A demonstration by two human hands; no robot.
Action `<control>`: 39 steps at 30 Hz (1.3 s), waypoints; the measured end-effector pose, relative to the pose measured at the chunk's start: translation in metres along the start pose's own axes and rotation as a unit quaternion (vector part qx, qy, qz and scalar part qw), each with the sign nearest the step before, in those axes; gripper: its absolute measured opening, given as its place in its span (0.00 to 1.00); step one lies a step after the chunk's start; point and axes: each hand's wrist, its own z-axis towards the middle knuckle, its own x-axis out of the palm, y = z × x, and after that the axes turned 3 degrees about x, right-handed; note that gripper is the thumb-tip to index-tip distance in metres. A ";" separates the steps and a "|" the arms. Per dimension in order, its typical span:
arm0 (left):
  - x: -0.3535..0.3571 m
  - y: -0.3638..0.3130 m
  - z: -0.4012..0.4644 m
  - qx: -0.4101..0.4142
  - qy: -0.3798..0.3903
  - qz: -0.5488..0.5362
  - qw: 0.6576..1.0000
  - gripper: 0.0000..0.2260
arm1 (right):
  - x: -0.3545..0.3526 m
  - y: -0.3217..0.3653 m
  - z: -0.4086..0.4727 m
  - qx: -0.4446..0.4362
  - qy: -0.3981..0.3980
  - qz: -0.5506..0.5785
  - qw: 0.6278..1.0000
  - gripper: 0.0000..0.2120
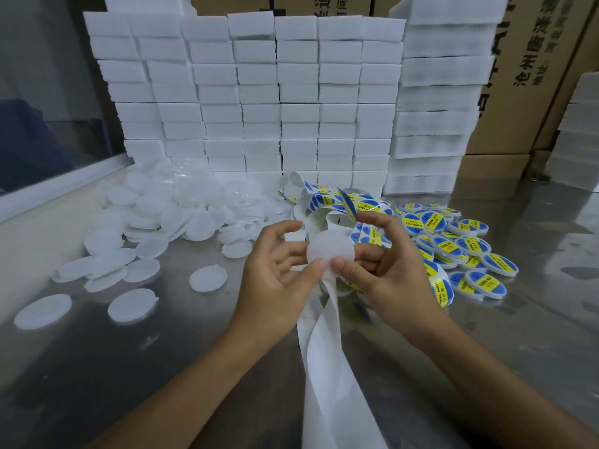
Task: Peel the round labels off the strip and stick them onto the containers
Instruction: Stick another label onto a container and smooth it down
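Fingers of left hand [278, 264] and right hand [382, 264] pinch a blank container [330, 251] mid-scene; right fingertips also hold a label [346, 207]. Strip [327, 351] trails near. Blank pile [168, 215] left, labelled pile [460, 244] right, foam stacks [259, 102] far.

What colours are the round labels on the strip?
Blue with a yellow band across the middle, seen in the head view on the labels and the finished containers.

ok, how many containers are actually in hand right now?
1. A blank white container, pinched between left hand and right hand above the backing strip. Others lie in heaps on the table; a second behind the palms can't be ruled out.
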 end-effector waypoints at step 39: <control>-0.011 0.005 0.009 -0.201 -0.016 -0.179 0.963 0.17 | -0.006 0.010 -0.001 0.082 -0.016 0.025 0.996 0.05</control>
